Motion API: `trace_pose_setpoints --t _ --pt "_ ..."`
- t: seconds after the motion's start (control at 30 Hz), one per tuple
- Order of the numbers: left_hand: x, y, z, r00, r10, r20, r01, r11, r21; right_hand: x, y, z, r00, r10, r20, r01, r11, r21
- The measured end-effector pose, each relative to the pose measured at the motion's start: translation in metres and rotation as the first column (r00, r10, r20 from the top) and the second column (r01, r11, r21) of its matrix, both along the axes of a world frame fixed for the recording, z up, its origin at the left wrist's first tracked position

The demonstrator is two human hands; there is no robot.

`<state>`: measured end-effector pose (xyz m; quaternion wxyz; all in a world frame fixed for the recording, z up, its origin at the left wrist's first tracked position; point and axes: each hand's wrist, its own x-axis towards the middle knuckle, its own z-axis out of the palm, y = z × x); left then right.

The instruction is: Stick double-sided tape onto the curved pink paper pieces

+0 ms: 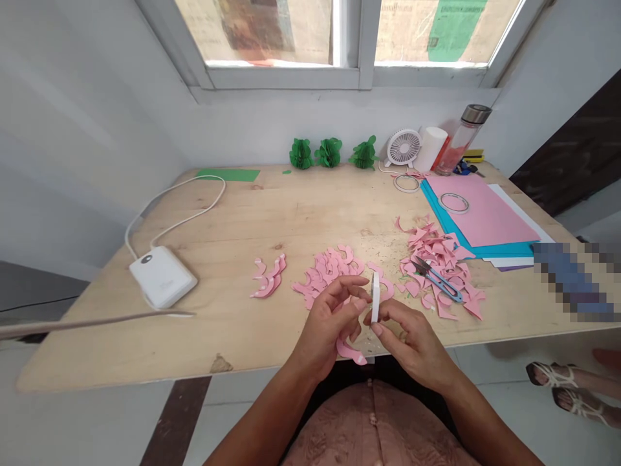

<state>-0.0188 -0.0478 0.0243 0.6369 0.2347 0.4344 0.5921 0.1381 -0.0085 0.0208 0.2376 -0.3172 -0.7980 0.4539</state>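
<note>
My right hand [410, 333] pinches a narrow roll of white tape [375, 298] between thumb and fingers, held edge-on above the table's front edge. My left hand [334, 317] is at the tape's left side, its thumb and index fingertips close together by the roll. A curved pink paper piece [352, 353] with white patches hangs under the left palm, seemingly held by the lower fingers, which are partly hidden. Just beyond the hands lies a heap of wavy pink paper cutouts [325, 268]. A smaller stack of pink cutouts [269, 278] is to its left.
Blue-handled thread snips [441, 281] lie on pink scraps [466, 268] at right. Behind are coloured sheets [490, 213] with a tape ring [454, 203], a small fan [403, 147] and a glass bottle [463, 139]. Green paper ornaments [328, 153] line the wall. A white corded box [165, 277] sits left.
</note>
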Motion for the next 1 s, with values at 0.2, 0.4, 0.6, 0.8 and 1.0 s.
trace_pose_setpoints --t 0.2,0.4,0.6,0.8,1.0 --pt "-0.001 -0.008 0.002 0.975 -0.165 -0.150 0.160 0.986 -0.046 -0.002 0.001 0.000 0.998 0.014 -0.060 -0.021 0.993 -0.115" --pt "0.004 -0.009 0.005 0.954 -0.157 -0.256 0.130 0.984 -0.118 -0.005 0.000 -0.004 0.992 -0.040 -0.116 0.015 0.979 -0.205" --pt "0.010 -0.006 0.009 0.948 0.061 -0.313 -0.084 0.995 -0.060 -0.009 -0.004 -0.006 0.992 -0.117 -0.050 0.112 0.990 -0.081" --pt "0.009 -0.007 0.010 0.964 0.045 -0.261 -0.062 0.997 -0.055 0.014 0.012 -0.012 0.986 -0.164 -0.008 0.164 0.978 0.126" --pt "0.008 -0.008 0.003 0.984 0.059 -0.170 -0.075 0.993 -0.091 0.064 0.062 -0.034 0.803 -0.547 0.236 0.283 0.698 0.658"
